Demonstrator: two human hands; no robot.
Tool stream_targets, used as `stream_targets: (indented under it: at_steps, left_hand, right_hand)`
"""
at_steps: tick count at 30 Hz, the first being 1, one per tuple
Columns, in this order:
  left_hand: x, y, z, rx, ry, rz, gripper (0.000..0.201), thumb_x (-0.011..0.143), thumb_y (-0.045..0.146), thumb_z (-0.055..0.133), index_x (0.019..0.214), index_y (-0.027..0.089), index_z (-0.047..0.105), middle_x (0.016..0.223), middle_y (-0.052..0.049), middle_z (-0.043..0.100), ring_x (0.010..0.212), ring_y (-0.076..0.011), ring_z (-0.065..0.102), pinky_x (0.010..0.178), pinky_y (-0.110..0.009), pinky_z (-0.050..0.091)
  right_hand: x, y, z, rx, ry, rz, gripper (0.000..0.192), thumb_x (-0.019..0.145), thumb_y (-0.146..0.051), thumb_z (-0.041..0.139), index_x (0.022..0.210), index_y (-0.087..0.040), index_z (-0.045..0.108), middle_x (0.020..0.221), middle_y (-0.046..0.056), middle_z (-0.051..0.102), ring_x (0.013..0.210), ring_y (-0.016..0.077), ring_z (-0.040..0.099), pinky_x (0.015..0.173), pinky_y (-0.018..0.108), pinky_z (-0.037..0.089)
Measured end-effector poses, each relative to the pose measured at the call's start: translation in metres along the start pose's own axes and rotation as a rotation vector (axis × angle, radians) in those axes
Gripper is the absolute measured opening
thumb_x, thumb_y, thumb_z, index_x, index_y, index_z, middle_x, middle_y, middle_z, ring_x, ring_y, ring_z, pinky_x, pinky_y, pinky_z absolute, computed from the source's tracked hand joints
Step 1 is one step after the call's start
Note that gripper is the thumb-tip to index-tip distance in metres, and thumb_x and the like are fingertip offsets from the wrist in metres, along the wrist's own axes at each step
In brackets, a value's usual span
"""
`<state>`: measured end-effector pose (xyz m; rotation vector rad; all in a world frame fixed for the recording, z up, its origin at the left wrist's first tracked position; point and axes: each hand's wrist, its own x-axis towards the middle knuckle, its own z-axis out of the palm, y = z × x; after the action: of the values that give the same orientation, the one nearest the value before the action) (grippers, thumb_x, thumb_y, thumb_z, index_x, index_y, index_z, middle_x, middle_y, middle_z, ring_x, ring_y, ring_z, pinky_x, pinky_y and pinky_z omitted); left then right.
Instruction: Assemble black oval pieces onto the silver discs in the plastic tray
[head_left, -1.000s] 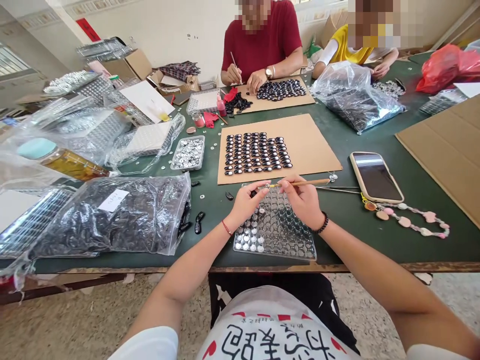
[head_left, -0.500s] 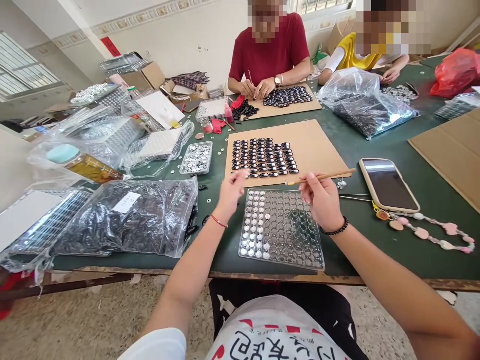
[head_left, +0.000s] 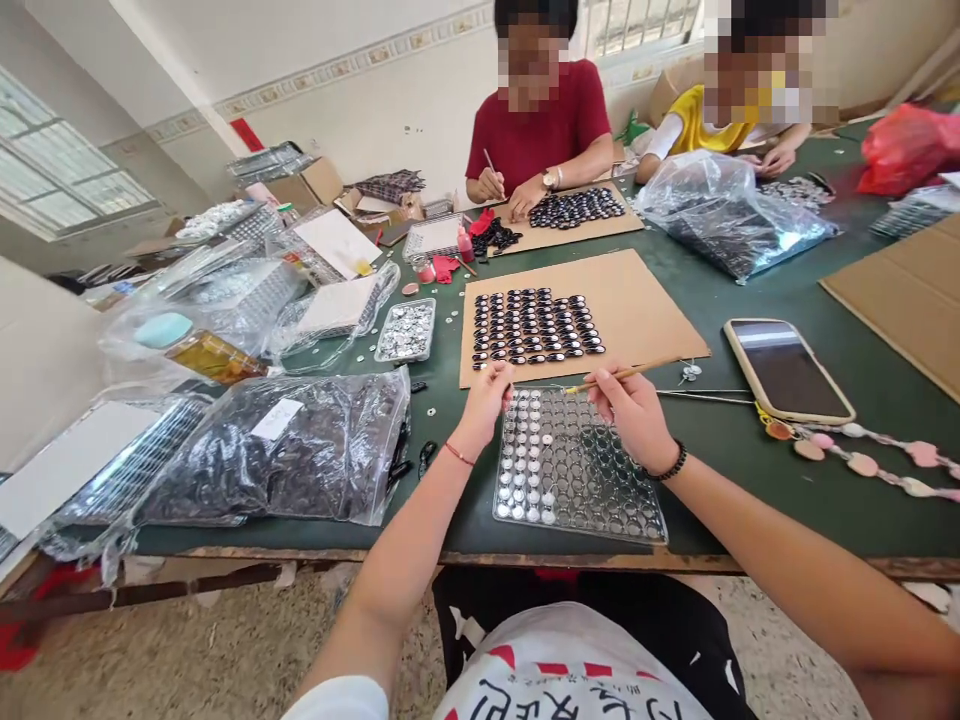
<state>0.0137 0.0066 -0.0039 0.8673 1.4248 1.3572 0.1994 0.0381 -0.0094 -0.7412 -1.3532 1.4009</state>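
A: What is the person's right hand (head_left: pixel 634 412) doing?

B: It is pinching a thin wooden stick (head_left: pixel 619 375). The fingers are closing tight around the near end of it. The stick is lying almost flat and pointing right, toward the phone (head_left: pixel 787 370).

A: And the left hand (head_left: pixel 486 400)?

B: It is hovering over the far left corner of the clear tray (head_left: pixel 577 470). Its fingertips are pressing close together, as if pinching something tiny, but it is too small to tell what.

A: Where is the tray sitting?

B: It is lying flat on the green table (head_left: pixel 750 460), right at the near edge, just in front of the person. It is full of little round cups. The ones on the left side are holding shiny silver bits.

A: What is lying past the tray?

B: A brown cardboard sheet (head_left: pixel 645 300) is lying just beyond it, with rows of small black pieces (head_left: pixel 534 328) on it. The left hand is reaching to the near edge of that sheet.

A: What else is sitting close by?

B: A big clear bag of dark pieces (head_left: pixel 277 450) is lying to the left. A string of pink beads (head_left: pixel 862 462) is lying to the right, near the phone.

A: Is anybody else working there?

B: Yes. A person in a red shirt (head_left: pixel 551 130) is sitting at the far side, with both hands on another cardboard sheet. A person in a yellow top (head_left: pixel 697 120) is sitting far right.
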Motion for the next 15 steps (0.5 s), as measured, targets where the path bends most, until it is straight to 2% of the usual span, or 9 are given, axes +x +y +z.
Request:
stream_targets:
  at_steps: [3,5,7,10,15]
  left_hand:
    - [-0.014,-0.004,0.016,0.366,-0.126,0.110,0.029,0.070,0.044,0.057,0.070,0.014,0.057,0.050,0.004,0.044,0.044,-0.0055,0.036,0.043,-0.019,0.027]
    - [-0.021,-0.007,0.021,0.511,-0.181,0.197,0.030,0.069,0.044,0.058,0.063,0.014,0.058,0.053,0.003,0.048,0.048,-0.0066,0.040,0.046,-0.020,0.031]
    - [-0.025,-0.010,0.025,0.536,-0.236,0.203,0.028,0.068,0.043,0.060,0.066,0.014,0.060,0.059,0.001,0.054,0.050,-0.0079,0.045,0.049,-0.021,0.035]
    - [-0.028,-0.013,0.027,0.482,-0.329,0.151,0.029,0.067,0.038,0.062,0.085,0.016,0.063,0.074,-0.003,0.062,0.057,-0.0110,0.053,0.054,-0.023,0.043]
    - [-0.026,-0.015,0.026,0.445,-0.291,0.188,0.030,0.068,0.033,0.062,0.093,0.016,0.063,0.086,-0.006,0.065,0.064,-0.0125,0.056,0.059,-0.025,0.046]
  right_hand:
    - [0.002,-0.003,-0.004,-0.098,0.015,-0.064,0.030,0.083,-0.043,0.046,0.077,-0.016,0.055,0.059,-0.001,0.050,0.038,0.0048,0.034,0.036,0.019,0.027]
    - [0.001,-0.004,-0.006,-0.186,-0.003,-0.121,0.031,0.085,-0.043,0.043,0.078,-0.016,0.056,0.061,-0.001,0.051,0.041,0.0058,0.037,0.038,0.019,0.029]
    - [0.000,-0.005,-0.007,-0.263,-0.023,-0.177,0.031,0.086,-0.041,0.041,0.078,-0.016,0.056,0.062,0.000,0.052,0.045,0.0071,0.041,0.041,0.020,0.032]
    - [-0.002,-0.006,-0.008,-0.379,-0.057,-0.249,0.030,0.088,-0.039,0.038,0.077,-0.017,0.055,0.063,0.001,0.053,0.052,0.0099,0.048,0.047,0.022,0.036]
    - [-0.004,-0.007,-0.008,-0.566,-0.219,-0.406,0.028,0.089,-0.033,0.036,0.077,-0.017,0.055,0.066,0.002,0.055,0.059,0.0117,0.051,0.055,0.023,0.039]
